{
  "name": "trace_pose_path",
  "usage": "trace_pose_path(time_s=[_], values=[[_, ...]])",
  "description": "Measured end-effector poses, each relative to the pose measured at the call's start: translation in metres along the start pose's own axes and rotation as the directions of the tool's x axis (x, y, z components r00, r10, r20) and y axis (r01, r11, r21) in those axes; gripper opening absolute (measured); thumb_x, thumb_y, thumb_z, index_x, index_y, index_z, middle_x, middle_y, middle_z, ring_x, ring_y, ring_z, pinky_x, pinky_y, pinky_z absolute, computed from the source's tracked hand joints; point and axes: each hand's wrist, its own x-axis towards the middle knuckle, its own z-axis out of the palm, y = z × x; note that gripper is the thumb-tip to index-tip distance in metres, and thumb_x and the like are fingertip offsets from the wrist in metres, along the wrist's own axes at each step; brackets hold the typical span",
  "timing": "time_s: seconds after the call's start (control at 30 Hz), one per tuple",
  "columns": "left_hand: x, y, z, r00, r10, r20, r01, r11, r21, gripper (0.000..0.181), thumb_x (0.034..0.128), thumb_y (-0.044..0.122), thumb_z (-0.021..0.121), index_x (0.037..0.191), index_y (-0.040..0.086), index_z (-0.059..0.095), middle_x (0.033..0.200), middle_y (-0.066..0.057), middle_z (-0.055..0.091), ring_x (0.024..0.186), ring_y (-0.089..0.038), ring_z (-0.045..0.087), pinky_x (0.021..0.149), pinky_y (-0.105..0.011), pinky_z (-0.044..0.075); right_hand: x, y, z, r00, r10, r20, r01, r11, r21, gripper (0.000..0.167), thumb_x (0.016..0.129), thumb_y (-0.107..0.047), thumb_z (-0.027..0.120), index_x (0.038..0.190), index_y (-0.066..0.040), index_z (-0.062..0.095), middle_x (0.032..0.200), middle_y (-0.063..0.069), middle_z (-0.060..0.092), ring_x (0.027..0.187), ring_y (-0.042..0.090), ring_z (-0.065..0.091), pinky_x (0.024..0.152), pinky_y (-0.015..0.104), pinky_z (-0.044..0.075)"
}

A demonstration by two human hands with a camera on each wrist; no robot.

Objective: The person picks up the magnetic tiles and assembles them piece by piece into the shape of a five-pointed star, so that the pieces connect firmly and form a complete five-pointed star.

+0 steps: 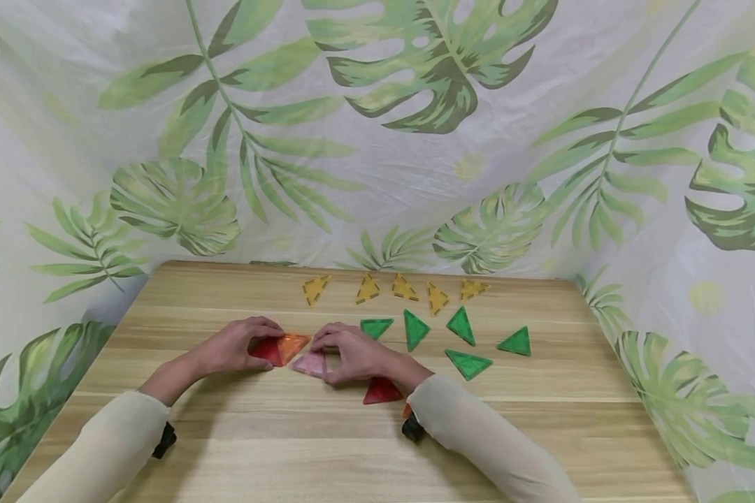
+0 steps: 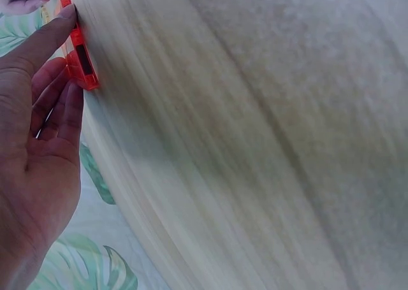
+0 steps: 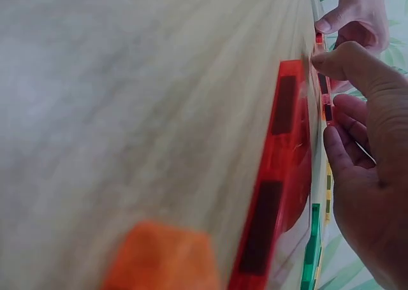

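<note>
Clock directions take 12 as straight away from the person. Nearest are 2 pale sleeves [image 1: 484, 433], with a black wrist device [image 1: 413, 427] just below the right cuff. An orange piece [image 1: 406, 411] pokes out between that device and the loose red triangle [image 1: 382, 392], which lies at the right hand's 5 o'clock, partly covered by the wrist.

The right hand [image 1: 355, 349] is nearly closed, thumb and fingers pinching the pink triangle [image 1: 310, 363] between its 8 and 9 o'clock. The left hand [image 1: 235, 346] is also nearly closed, gripping the held red triangle [image 1: 267, 351] at its 3 o'clock, thumb on the near side and fingers on the far side. The orange triangle [image 1: 292, 346] meets that red edge at 3 o'clock; the pink triangle sits just beside these 2, between the orange triangle's 4 and 5 o'clock.

Farther out, 5 green triangles [image 1: 468, 363] spread from the right hand's 1 to 3 o'clock, 1 partly hidden behind that hand. Beyond them, 5 yellow triangles [image 1: 405, 287] run from its 11 to 2 o'clock near the wooden table's [image 1: 226, 279] far edge. Last comes a leaf-patterned cloth [image 1: 390, 188].
</note>
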Motion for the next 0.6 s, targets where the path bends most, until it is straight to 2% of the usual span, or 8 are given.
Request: trace_pose_path(time_s=[0.33, 0.6], values=[[-0.001, 0.003, 0.001, 1.000, 0.008, 0.006, -0.008, 1.000, -0.002, 0.054, 0.0817, 0.024, 0.094, 0.127, 0.004, 0.074, 0.128, -0.012, 0.068, 0.116, -0.033, 0.066, 0.097, -0.054, 0.057, 0.008, -0.001, 0.001, 1.000, 0.016, 0.010, -0.017, 0.999, 0.050, 0.053, 0.088, -0.022, 0.082, 0.139, -0.013, 0.070, 0.145, 0.001, 0.060, 0.135, 0.014, 0.055, 0.114, 0.025, 0.043], [-0.001, 0.005, 0.004, 1.000, -0.004, 0.004, 0.004, 1.000, 0.011, 0.057, 0.0805, 0.028, 0.095, 0.128, 0.004, 0.074, 0.125, -0.010, 0.067, 0.113, -0.028, 0.064, 0.096, -0.050, 0.057, -0.003, 0.005, -0.004, 1.000, 0.020, -0.006, -0.019, 0.995, 0.095, 0.053, 0.090, -0.021, 0.083, 0.141, -0.012, 0.069, 0.146, 0.002, 0.061, 0.137, 0.015, 0.055, 0.115, 0.028, 0.043]])
